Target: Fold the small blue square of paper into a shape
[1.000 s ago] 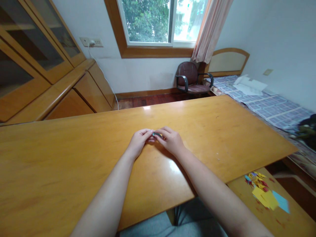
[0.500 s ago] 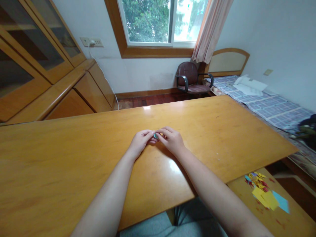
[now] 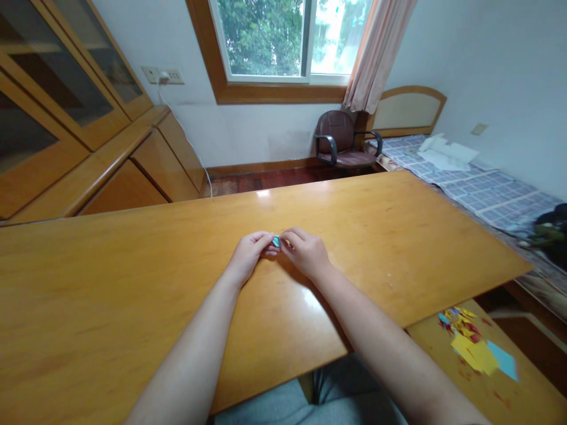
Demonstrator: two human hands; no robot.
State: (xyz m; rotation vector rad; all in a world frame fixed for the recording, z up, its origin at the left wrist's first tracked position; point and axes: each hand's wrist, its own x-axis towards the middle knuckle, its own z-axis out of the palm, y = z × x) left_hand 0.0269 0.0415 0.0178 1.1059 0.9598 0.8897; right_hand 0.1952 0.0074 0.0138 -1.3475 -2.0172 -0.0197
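A small folded piece of light blue paper (image 3: 276, 241) sits between my hands, just above the middle of the wooden table (image 3: 133, 283). My left hand (image 3: 251, 252) pinches its left side between thumb and fingers. At the right side, the fingertips of my right hand (image 3: 306, 250) close on the paper's edge. Much of the paper is hidden by my fingers, so its folded shape is hard to make out.
On a lower surface at the right lie yellow paper sheets (image 3: 481, 356), a light blue sheet (image 3: 503, 360) and a pile of small folded papers (image 3: 459, 321). Beyond the table stand a brown armchair (image 3: 339, 139), a bed (image 3: 491, 183) and a wooden cabinet (image 3: 133, 183).
A little more of the blue paper shows between my fingertips. My fingers have shifted slightly; both hands stay in nearly the same place.
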